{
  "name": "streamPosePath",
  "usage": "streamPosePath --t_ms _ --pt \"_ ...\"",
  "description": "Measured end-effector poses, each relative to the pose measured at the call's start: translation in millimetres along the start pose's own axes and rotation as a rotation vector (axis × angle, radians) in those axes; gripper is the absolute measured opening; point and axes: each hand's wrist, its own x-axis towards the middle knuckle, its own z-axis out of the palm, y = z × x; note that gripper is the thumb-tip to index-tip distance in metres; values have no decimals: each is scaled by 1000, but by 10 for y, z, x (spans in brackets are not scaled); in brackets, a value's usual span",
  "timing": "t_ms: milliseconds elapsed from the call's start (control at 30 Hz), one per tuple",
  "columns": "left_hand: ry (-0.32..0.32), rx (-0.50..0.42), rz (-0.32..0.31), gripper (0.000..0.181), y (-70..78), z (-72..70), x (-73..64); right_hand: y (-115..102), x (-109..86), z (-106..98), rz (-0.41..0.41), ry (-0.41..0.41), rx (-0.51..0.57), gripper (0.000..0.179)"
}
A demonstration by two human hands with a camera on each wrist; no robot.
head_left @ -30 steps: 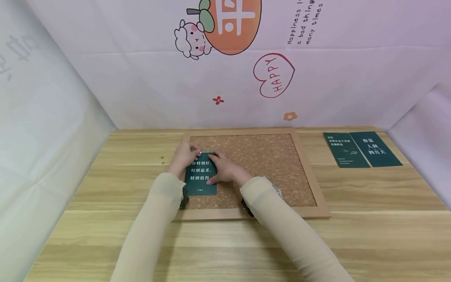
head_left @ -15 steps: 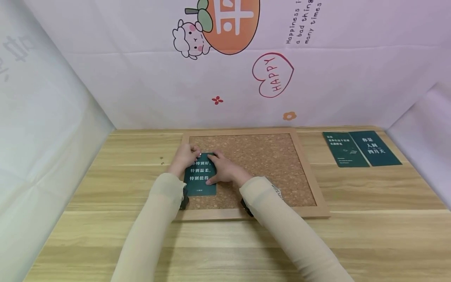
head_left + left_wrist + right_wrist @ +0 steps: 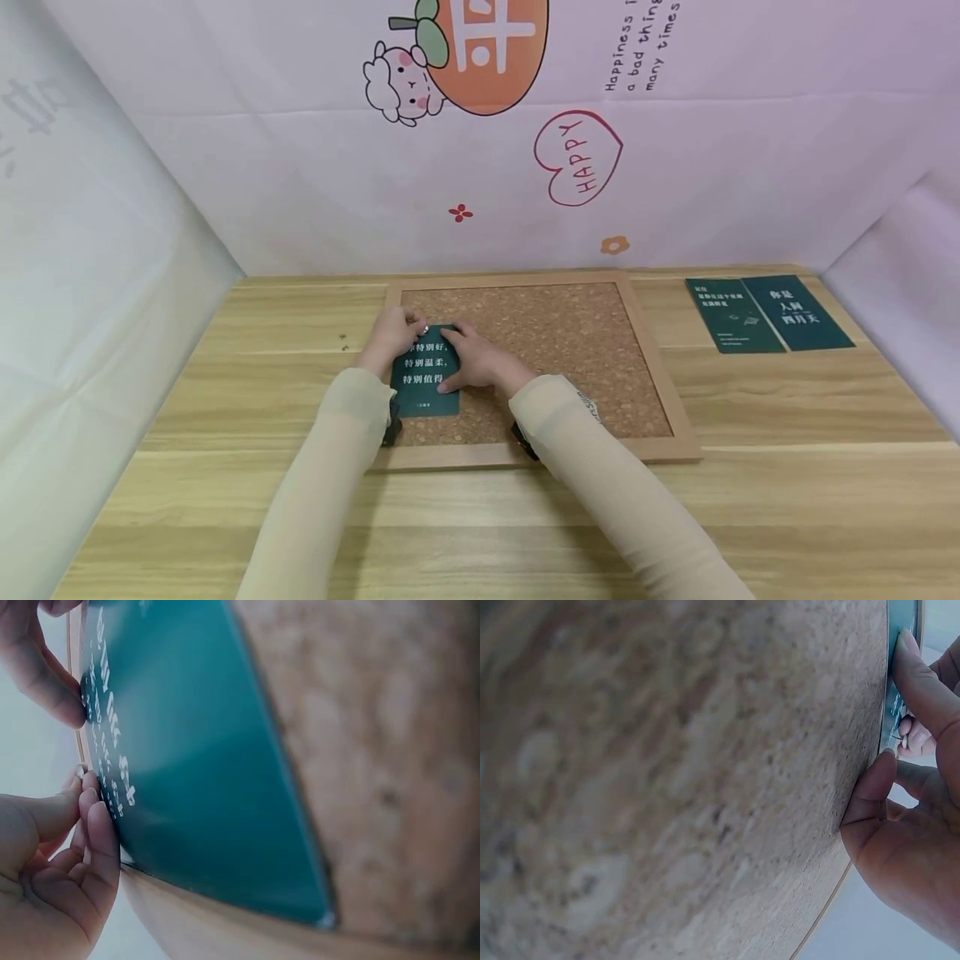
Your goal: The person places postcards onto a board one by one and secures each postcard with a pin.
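Surface [image 3: 465, 533], wood-grain, with white printed backdrop [image 3: 300, 192] behind. Cork board [image 3: 562, 358], framed, one. Green card [image 3: 426, 397], one, flat on the board's left part. Left hand [image 3: 390, 335]: pinching a small pin [image 3: 81, 771] near the card's top. Right hand [image 3: 482, 358]: spread, at the card's right edge. Change within the last second: scarcely any; fastening seems unfinished.
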Motion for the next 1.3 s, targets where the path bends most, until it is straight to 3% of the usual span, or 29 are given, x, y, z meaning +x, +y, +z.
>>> streamPosePath --t_ms 333,1300 --pt "-23 42 12 25 -5 -16 -3 -1 -8 5 -5 3 2 91" --pt "-26 -19 -1 26 -49 -28 4 -3 -31 8 -26 15 -4 92"
